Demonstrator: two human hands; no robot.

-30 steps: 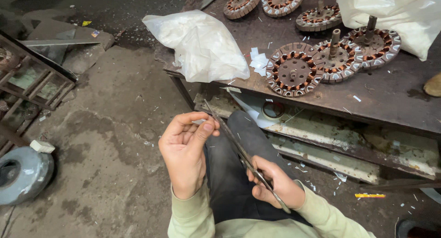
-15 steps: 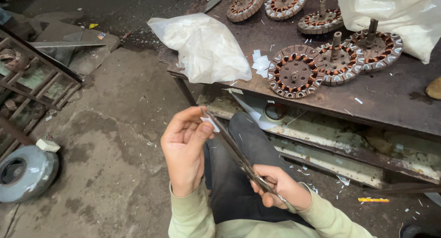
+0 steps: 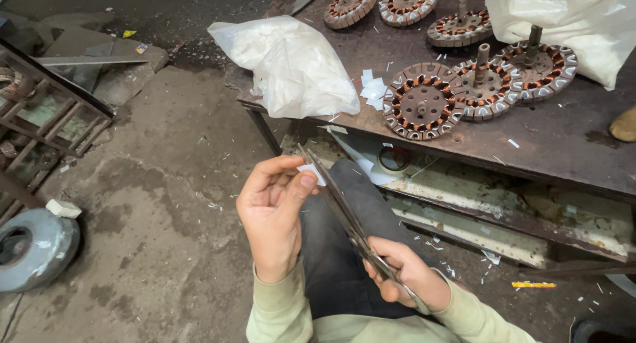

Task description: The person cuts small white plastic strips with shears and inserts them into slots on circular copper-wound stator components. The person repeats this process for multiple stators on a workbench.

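White paper, a tiny slip of it (image 3: 310,173), sits pinched between thumb and fingertips of the left hand (image 3: 273,214), which is raised palm-up over the person's lap with the fingers curled in. Right at that slip lie the long dark blades of a pair of scissors (image 3: 338,204), running diagonally down to the right hand (image 3: 407,277), whose fingers are wrapped tight around the handles low in the head view. The blades look nearly closed against the edge of the paper. Pale green sleeves (image 3: 281,316) cover both wrists, and dark trousers (image 3: 331,263) show between the hands.

Above the hands, the rusty brown tabletop (image 3: 570,144) carries a crumpled white plastic bag (image 3: 291,65) at its near left corner. Just beside the bag lies a small heap of cut paper pieces (image 3: 372,90), and touching that heap is a round stator with copper windings (image 3: 424,104). More wound stators (image 3: 510,78) sit in a cluster behind it, some with shafts standing upright. A second white bag (image 3: 570,18) hangs over the far right corner.

Left of the person, the concrete floor (image 3: 152,204) is dusted with paper scraps, with a grey round housing (image 3: 33,250) at the left edge and a rusty metal frame (image 3: 46,118) above it.
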